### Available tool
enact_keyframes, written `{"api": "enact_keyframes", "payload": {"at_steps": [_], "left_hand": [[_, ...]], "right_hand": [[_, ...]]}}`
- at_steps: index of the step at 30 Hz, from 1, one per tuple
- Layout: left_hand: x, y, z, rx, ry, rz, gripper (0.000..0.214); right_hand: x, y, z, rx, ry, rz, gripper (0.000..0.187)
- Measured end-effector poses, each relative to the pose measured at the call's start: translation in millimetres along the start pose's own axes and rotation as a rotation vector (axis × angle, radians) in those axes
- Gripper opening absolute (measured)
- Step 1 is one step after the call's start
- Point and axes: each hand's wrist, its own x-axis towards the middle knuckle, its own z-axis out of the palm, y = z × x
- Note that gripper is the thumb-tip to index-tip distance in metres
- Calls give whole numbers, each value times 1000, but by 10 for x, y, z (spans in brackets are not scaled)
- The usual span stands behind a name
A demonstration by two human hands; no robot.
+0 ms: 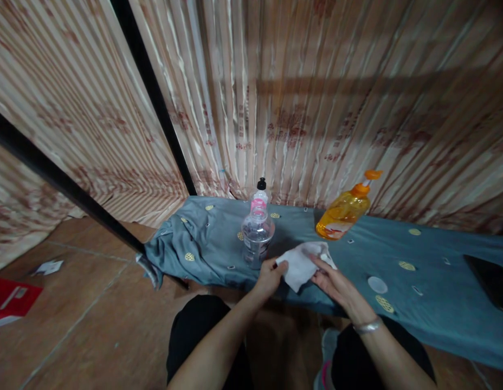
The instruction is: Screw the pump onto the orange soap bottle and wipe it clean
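A white sheet, a tissue or thin cloth [298, 268], hangs spread between my two hands above the front edge of the bench. My left hand [271, 277] pinches its left edge between thumb and fingers. On the other side, my right hand [330, 279] grips the right part, fingers bent over it. Just beyond my left hand stands a clear plastic bottle [257, 235]. Behind that one rises a bottle with a black cap and a pink label [258, 203]. Farther right is an orange pump bottle [343, 214] with liquid inside.
The low bench wears a grey-blue patterned cloth [438, 325]. A round whitish disc [377, 285] and a black phone-like object [489, 279] lie to the right. Black poles [68, 184] stand at the left, and a striped curtain [316, 97] hangs behind. A red item [15, 297] rests on the floor.
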Motion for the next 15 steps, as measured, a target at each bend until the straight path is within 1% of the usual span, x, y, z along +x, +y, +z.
{"api": "enact_keyframes", "payload": {"at_steps": [3, 6, 9, 15], "left_hand": [[7, 6, -55, -28, 34, -40, 48], [21, 8, -64, -11, 62, -20, 48], [37, 20, -37, 14, 56, 12, 47], [86, 18, 0, 54, 33, 59, 50]], "right_hand": [[-4, -28, -118, -69, 10, 17, 8], [28, -29, -188, -166, 31, 8, 11], [58, -6, -204, -269, 47, -17, 17], [48, 31, -200, -487, 67, -82, 22]]}}
